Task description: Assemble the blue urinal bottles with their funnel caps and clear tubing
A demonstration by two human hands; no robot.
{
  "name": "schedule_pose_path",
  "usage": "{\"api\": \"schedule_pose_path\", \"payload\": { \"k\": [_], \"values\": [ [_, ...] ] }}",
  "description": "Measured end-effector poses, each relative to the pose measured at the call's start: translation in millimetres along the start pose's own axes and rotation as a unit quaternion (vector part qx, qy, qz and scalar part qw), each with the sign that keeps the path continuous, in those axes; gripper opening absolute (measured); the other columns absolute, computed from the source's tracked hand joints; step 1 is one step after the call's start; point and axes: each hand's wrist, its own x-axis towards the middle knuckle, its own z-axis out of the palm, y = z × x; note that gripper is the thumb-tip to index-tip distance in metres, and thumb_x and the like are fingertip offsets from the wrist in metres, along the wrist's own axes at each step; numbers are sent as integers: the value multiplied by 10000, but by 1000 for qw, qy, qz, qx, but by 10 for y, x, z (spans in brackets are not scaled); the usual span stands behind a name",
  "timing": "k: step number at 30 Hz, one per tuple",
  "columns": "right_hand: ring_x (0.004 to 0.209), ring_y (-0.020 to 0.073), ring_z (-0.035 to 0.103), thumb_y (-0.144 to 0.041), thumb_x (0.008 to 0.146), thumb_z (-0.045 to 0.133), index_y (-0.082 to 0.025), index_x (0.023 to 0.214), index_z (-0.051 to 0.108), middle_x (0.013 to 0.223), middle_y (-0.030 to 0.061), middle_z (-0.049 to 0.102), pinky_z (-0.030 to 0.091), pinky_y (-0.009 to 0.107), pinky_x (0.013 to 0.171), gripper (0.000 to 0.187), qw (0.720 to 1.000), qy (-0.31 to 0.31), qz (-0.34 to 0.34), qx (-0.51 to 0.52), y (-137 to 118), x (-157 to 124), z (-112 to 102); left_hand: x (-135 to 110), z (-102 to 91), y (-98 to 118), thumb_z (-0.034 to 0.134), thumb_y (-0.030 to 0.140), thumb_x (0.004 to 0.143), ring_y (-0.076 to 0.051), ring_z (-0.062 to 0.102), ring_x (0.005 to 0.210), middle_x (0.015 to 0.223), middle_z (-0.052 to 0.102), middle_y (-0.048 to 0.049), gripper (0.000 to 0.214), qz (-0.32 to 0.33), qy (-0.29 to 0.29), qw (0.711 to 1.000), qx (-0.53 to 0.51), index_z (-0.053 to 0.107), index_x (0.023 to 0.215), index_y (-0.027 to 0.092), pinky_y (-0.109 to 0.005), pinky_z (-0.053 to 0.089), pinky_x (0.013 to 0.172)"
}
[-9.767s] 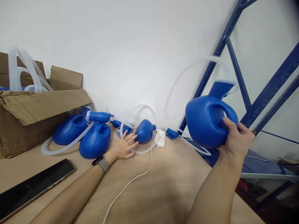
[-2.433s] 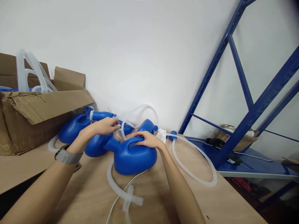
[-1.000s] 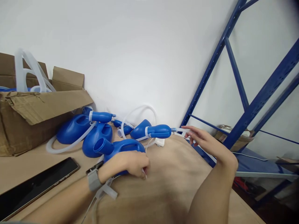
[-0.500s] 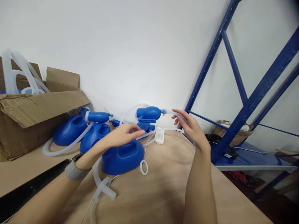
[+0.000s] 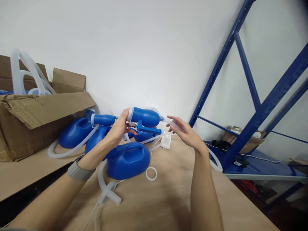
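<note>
My left hand is closed around the white-rimmed end of a blue cylindrical urinal head. A blue handle juts out beneath that head. From its narrow right end runs a translucent hose. My right hand curls loosely around this hose, just past the connector, with index finger above it and thumb below. The head is held sideways over the table. Below my left hand stands a blue plastic urinal bottle with a grip opening. A white ring lies to its right.
More blue bottles and another urinal head are at the left, beside a cardboard box holding hoses. A white power strip lies behind the bottle. Loose tubing rests in front. A blue metal rack stands at the right.
My left hand has moved up and taken hold of the urinal head's rim end. The head has shifted a little left and nearer, and my right hand moved left with the hose.
</note>
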Motion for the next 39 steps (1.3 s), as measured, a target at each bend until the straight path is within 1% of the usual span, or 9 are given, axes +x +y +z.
{"api": "schedule_pose_path", "payload": {
  "k": [5, 9, 13, 18, 22, 25, 34, 36, 39],
  "values": [
    [845, 168, 670, -547, 980, 560, -316, 1638, 207, 1410, 142, 543, 569, 308, 677, 782, 994, -86, 16, 65, -59, 129, 309, -104, 130, -79, 489, 447, 997, -166, 673, 778, 1111, 675, -97, 390, -65, -28, 996, 53, 634, 1249, 187, -301, 601, 687],
    [1061, 228, 661, -467, 818, 800, -292, 1639, 253, 1444, 126, 550, 574, 371, 903, 1003, 977, -209, -4, 37, -141, 256, 678, -235, 408, -248, 527, 469, 994, -250, 701, 1036, 1190, 702, -121, 379, -95, -93, 991, 34, 655, 1185, 167, -382, 606, 881],
    [1199, 262, 630, -350, 841, 768, -257, 1620, 326, 1380, 113, 623, 502, 414, 1062, 900, 975, -219, -13, 31, -126, 372, 855, -308, 520, -258, 470, 539, 1010, -244, 728, 996, 1242, 696, -132, 473, -173, -145, 974, -32, 567, 1330, 204, -405, 604, 882],
    [1129, 253, 659, -422, 911, 685, -277, 1557, 446, 1294, 91, 681, 530, 422, 1000, 704, 970, -238, 58, 3, 64, 319, 556, -318, 404, -175, 536, 569, 957, -276, 623, 1233, 1375, 644, -86, 487, -100, -216, 955, 174, 602, 1314, 244, -361, 558, 935],
    [1029, 268, 700, -601, 716, 849, -249, 1575, 419, 1310, 146, 671, 550, 397, 933, 1023, 942, -187, 243, -138, 289, 28, 56, -309, 354, -180, 561, 599, 918, -314, 611, 1232, 1376, 653, -98, 586, -73, -227, 926, 294, 581, 1377, 236, -388, 510, 969],
    [1054, 275, 708, -562, 613, 920, -208, 1532, 473, 1231, 155, 714, 545, 360, 922, 1082, 911, -236, 307, -141, 457, -154, -151, -294, 349, -193, 560, 593, 909, -323, 606, 1239, 1392, 648, -115, 622, -58, -225, 921, 314, 562, 1405, 218, -395, 485, 995],
    [866, 195, 740, -485, 299, 1001, -207, 1072, 766, 888, 23, 772, 546, 221, 700, 854, 803, -431, 405, -74, 750, 62, 510, -272, 328, -301, 586, 574, 892, -276, 637, 1191, 1367, 662, -102, 590, -67, -281, 901, 324, 584, 1366, 222, -374, 473, 1025],
    [813, 180, 717, -484, 298, 1000, -200, 1025, 789, 817, 2, 748, 548, 214, 678, 808, 814, -439, 374, -70, 705, 102, 545, -279, 331, -319, 579, 570, 899, -281, 635, 1208, 1373, 661, -109, 600, -58, -290, 897, 328, 575, 1384, 215, -369, 473, 1026],
    [789, 173, 681, -492, 433, 980, -193, 1073, 781, 801, -5, 713, 547, 224, 678, 734, 871, -406, 266, -85, 481, 108, 425, -296, 358, -351, 576, 566, 912, -286, 623, 1246, 1384, 662, -98, 601, -33, -313, 898, 308, 569, 1407, 226, -346, 480, 1008]
  ]
}}
